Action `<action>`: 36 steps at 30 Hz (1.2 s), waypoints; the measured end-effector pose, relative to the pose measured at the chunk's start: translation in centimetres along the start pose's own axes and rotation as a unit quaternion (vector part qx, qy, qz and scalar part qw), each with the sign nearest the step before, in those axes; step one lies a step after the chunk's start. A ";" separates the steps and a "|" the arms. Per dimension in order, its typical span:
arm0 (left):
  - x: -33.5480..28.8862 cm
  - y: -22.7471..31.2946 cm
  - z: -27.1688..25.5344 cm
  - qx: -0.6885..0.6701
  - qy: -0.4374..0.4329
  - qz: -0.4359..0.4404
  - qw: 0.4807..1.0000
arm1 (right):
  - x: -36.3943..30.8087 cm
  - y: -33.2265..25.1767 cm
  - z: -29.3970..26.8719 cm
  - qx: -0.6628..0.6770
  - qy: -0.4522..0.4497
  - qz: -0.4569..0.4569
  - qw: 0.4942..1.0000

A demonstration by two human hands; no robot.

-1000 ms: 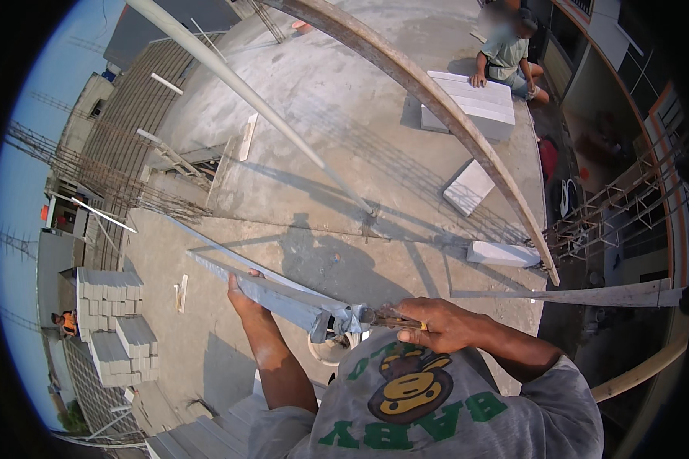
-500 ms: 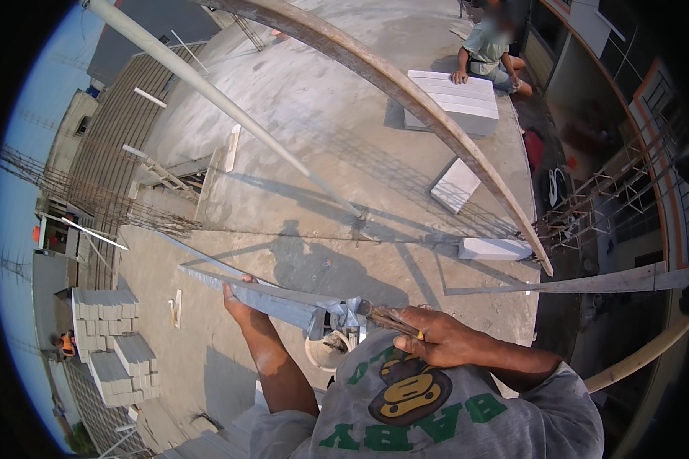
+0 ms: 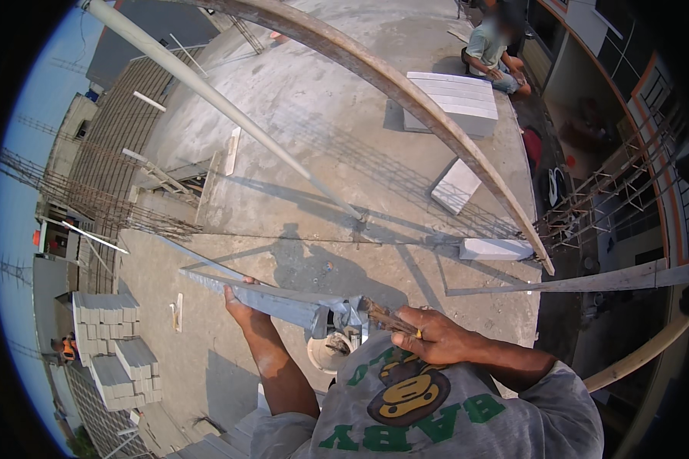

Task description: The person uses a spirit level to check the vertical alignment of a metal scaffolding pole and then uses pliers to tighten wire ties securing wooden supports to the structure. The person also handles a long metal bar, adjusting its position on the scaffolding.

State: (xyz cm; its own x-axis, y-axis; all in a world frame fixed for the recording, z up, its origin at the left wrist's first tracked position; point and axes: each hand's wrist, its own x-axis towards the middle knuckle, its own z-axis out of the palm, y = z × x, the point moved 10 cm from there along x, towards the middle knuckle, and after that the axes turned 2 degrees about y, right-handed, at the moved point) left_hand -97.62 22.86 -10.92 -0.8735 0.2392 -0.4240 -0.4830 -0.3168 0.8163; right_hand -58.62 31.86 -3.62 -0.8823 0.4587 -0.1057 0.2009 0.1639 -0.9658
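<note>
My left hand [image 3: 243,299] is closed around a long, tapering blue-grey metal piece [image 3: 279,306]. That piece runs from the left over the concrete toward my chest, and its right end looks bent or wrapped. In my right hand [image 3: 434,335] is a slender rusty-brown tool [image 3: 383,312] whose kind I cannot make out. The tool's tip meets or lies right at the bent end of the metal piece. Partly hidden below that end is a pale round bucket [image 3: 325,353].
A long wooden beam [image 3: 375,69] and a pale pole [image 3: 207,96] slant across the space ahead. White blocks [image 3: 452,96] are stacked at the far right beside a seated person [image 3: 491,53]. More block stacks [image 3: 107,329] stand at left. The slab's edge [image 3: 534,191] drops off at right.
The seated person's hand has come off the block stack to their lap. My hands and the metal piece are nearly where they were, my right fingers shifted slightly on the tool.
</note>
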 end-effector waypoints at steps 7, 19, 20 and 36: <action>0.2 0.4 -0.6 -0.018 0.024 0.017 0.999 | 0.5 -0.2 -0.3 0.028 0.034 -0.043 0.998; 1.9 0.3 -1.6 -0.053 0.008 0.017 0.998 | 0.8 -1.0 -1.7 -0.024 0.067 -0.067 0.995; 1.8 0.3 -1.4 -0.057 0.013 0.020 0.998 | 0.8 -1.2 -2.0 -0.039 0.077 -0.076 0.993; 2.3 -2.3 -1.2 -0.061 -0.006 -0.037 0.997 | -0.8 0.8 -2.9 -0.056 0.039 -0.026 0.997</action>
State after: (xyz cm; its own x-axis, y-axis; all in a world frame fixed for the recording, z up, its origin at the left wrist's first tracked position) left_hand -98.64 23.03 -14.27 -0.8346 0.2768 -0.4762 -0.5508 -0.4066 0.7289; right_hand -56.50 34.17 -3.65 -0.8578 0.5128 -0.0337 0.2060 0.2829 -0.9368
